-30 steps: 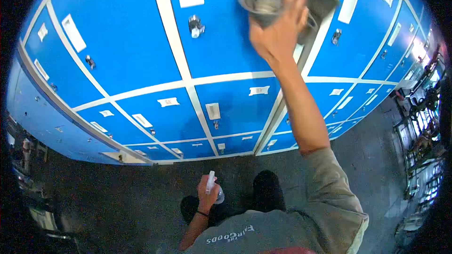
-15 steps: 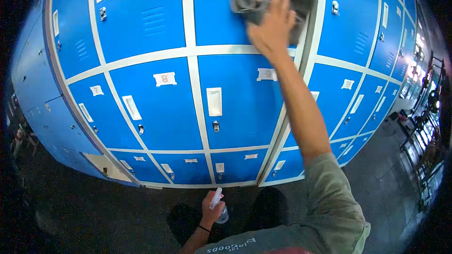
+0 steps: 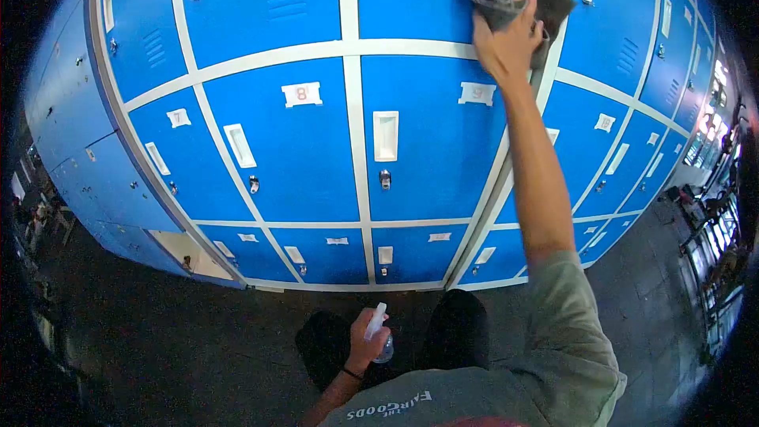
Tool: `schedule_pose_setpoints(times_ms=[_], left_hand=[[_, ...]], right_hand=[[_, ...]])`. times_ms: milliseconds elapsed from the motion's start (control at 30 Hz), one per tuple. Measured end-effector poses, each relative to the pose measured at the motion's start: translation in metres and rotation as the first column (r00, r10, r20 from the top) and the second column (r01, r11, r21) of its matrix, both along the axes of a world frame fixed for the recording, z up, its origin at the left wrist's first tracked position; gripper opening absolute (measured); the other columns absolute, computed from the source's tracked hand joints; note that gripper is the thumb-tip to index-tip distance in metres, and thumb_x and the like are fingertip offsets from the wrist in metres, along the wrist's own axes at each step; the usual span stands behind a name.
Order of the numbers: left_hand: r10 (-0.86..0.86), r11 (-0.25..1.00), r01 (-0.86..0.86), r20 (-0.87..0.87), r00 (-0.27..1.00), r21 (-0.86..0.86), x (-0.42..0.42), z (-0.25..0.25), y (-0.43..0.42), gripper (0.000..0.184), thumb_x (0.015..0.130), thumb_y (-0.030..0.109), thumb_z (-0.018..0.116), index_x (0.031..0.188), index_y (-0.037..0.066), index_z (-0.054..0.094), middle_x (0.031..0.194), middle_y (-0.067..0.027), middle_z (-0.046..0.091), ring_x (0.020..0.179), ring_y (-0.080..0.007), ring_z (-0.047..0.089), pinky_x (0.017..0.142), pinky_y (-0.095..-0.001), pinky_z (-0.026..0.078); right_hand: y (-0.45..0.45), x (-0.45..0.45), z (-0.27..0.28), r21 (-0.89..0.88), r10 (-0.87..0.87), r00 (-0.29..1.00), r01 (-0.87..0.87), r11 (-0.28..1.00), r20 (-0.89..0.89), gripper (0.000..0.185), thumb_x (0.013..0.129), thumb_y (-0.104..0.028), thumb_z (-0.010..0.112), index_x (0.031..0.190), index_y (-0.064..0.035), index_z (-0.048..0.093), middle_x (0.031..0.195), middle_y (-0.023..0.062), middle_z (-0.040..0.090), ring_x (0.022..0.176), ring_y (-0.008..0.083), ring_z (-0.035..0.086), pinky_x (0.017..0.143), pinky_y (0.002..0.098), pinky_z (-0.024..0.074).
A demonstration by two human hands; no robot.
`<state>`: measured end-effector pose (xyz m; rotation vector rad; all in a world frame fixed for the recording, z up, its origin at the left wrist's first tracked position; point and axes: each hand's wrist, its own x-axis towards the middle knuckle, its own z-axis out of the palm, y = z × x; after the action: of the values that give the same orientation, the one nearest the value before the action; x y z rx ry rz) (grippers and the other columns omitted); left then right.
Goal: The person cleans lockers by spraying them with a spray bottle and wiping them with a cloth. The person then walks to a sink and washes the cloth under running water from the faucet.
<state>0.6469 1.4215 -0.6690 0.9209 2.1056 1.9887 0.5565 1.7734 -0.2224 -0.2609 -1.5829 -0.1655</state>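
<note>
Through the head view I have my right hand (image 3: 510,41) laid over a dark grey cloth (image 3: 551,1), fingers stretched out across it; whether they pinch the fabric I can't make out. The cloth sits at the lower right corner of an upper blue door (image 3: 427,0), overlapping the pale frame (image 3: 458,48) beside it. My left hand (image 3: 365,341) is wrapped round a spray bottle (image 3: 384,350), held low between my dark-clad knees, well apart from the cloth.

What blocks me most is my own right forearm (image 3: 544,170), which covers part of the seam between two locker units and the door behind it. Under the cloth, the door numbered 9 (image 3: 431,158) carries a white recessed handle (image 3: 386,136) and a metal lock (image 3: 385,179). Door 8 (image 3: 296,150) stands to its left. Paler lockers (image 3: 87,150) curve away at far left, above dark floor (image 3: 205,332); cluttered racks (image 3: 718,249) blur at far right.
</note>
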Motion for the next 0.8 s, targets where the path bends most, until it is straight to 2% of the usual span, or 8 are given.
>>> schedule_pose_setpoints(times_ms=[100,200,333,400,467,567,600,800], left_hand=[[0.022,0.999,-0.025,0.059,0.998,0.046,0.001,-0.007,-0.004,0.023,0.072,0.004,0.06,0.095,0.004,0.06,0.086,-0.0057,0.058,0.071,-0.0154,0.056,0.063,-0.0296,0.045],[0.073,0.997,-0.073,-0.042,0.996,-0.006,0.0,0.001,0.001,0.024,0.072,0.004,0.061,0.096,0.004,0.061,0.085,-0.0055,0.059,0.07,-0.0152,0.056,0.063,-0.0291,0.045],[0.051,0.998,-0.049,0.052,0.997,-0.051,0.004,0.007,0.0,0.024,0.073,0.005,0.062,0.097,0.003,0.061,0.084,-0.0059,0.059,0.069,-0.0151,0.056,0.063,-0.0281,0.045],[0.03,0.999,-0.028,0.078,0.997,-0.033,0.003,-0.011,-0.011,0.024,0.073,0.005,0.062,0.097,0.003,0.061,0.085,-0.0059,0.06,0.07,-0.0144,0.057,0.063,-0.0279,0.045],[0.036,0.999,-0.036,0.083,0.996,0.0,0.002,-0.014,-0.011,0.024,0.074,0.005,0.062,0.097,0.004,0.061,0.085,-0.0056,0.06,0.071,-0.0137,0.057,0.063,-0.0277,0.045],[0.07,0.998,-0.07,0.049,0.996,-0.002,0.009,0.002,-0.005,0.023,0.074,0.005,0.062,0.097,0.004,0.061,0.085,-0.0046,0.059,0.07,-0.0125,0.055,0.062,-0.0273,0.045],[0.075,0.997,-0.075,0.012,0.997,-0.021,0.009,0.01,0.001,0.023,0.074,0.005,0.062,0.097,0.004,0.061,0.085,-0.0043,0.058,0.069,-0.0121,0.054,0.063,-0.0271,0.044],[-0.018,1.0,0.017,0.108,0.994,0.006,0.023,0.014,0.007,0.029,0.074,-0.001,0.062,0.102,0.004,0.061,0.086,-0.0026,0.057,0.072,-0.0104,0.054,0.064,-0.0252,0.044]], right_hand=[[-0.064,-0.041,-0.01,-0.079,0.148,0.988,-0.152,0.985,-0.051,0.094,0.078,-0.033,0.06,0.148,0.0014,0.008,0.157,0.018,0.004,0.145,0.0356,0.002,0.112,0.0598,0.0032],[-0.131,-0.064,-0.058,0.105,0.23,0.921,-0.275,0.956,0.315,0.081,0.065,-0.023,0.065,0.141,-0.0329,0.038,0.154,0.0191,0.018,0.145,0.037,0.009,0.111,0.0626,0.0083],[-0.138,-0.034,-0.088,-0.261,0.319,0.583,-0.184,0.948,0.747,0.08,0.068,-0.025,0.066,0.143,-0.0329,0.038,0.146,0.0156,0.039,0.115,0.0351,0.055,0.097,0.0487,0.0407],[-0.091,-0.025,-0.099,-0.095,0.214,0.75,-0.199,0.975,0.626,0.078,0.071,-0.028,0.067,0.143,-0.0325,0.038,0.144,0.0136,0.043,0.1,0.035,0.064,0.091,0.0448,0.045],[-0.068,-0.014,-0.082,0.002,0.142,0.928,-0.152,0.988,0.345,0.076,0.073,-0.03,0.065,0.144,-0.0291,0.037,0.147,0.0134,0.038,0.117,0.0353,0.055,0.096,0.0589,0.0373],[-0.096,-0.029,-0.062,-0.043,0.148,0.987,-0.146,0.988,0.06,0.062,0.079,-0.031,0.051,0.139,-0.0195,0.046,0.152,0.017,0.029,0.142,0.0379,0.02,0.113,0.0577,0.01],[-0.098,-0.047,-0.077,0.074,0.153,0.988,-0.15,0.986,-0.036,0.074,0.073,-0.027,0.064,0.143,-0.0285,0.039,0.15,0.0122,0.033,0.129,0.0362,0.045,0.1,0.0648,0.0307],[-0.083,-0.017,-0.216,-0.243,0.405,0.764,-0.325,0.914,0.502,0.076,0.07,-0.033,0.061,0.142,-0.0212,0.04,0.15,0.0227,0.027,0.133,0.0448,0.034,0.107,0.0591,0.0258]])
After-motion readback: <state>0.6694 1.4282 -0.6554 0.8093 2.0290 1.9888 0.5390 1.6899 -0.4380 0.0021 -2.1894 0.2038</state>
